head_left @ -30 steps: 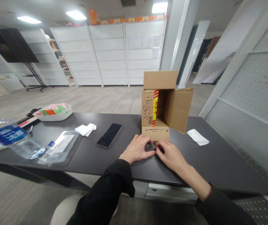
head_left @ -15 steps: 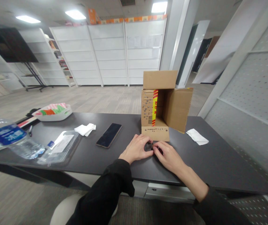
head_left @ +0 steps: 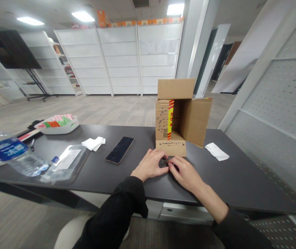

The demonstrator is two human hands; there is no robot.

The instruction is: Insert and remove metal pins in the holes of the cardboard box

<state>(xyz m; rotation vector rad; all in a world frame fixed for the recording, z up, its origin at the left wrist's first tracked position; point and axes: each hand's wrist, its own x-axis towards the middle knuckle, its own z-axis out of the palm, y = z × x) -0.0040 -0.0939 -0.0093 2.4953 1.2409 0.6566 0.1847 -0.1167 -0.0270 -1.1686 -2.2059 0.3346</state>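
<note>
On the table in front of the cardboard box lies a row of small, thin metal screws point(head_left: 164, 162), side by side. My left hand point(head_left: 151, 165) curves around the row, with its index finger at the far end and thumb at the near end. My right hand point(head_left: 185, 173) is closed in a pinch at the right side of the row, its fingertips touching or nearly touching the end pieces. Whatever lies between those fingertips is hidden. The open cardboard box point(head_left: 162, 121) has several small round grey spots on its side, and its lower flap point(head_left: 174, 150) bears a line of dark holes.
Left of my hands lie a phone point(head_left: 120, 149), a folded white tissue point(head_left: 93, 143), a clear plastic case point(head_left: 66, 162) and a water bottle point(head_left: 10, 150). A white basket point(head_left: 62, 129) stands at the back left. Another tissue point(head_left: 217, 151) rests to the right of the box.
Both hands keep nearly the same pose around the row of screws. The whole view has shifted very slightly; nothing else visibly moved.
</note>
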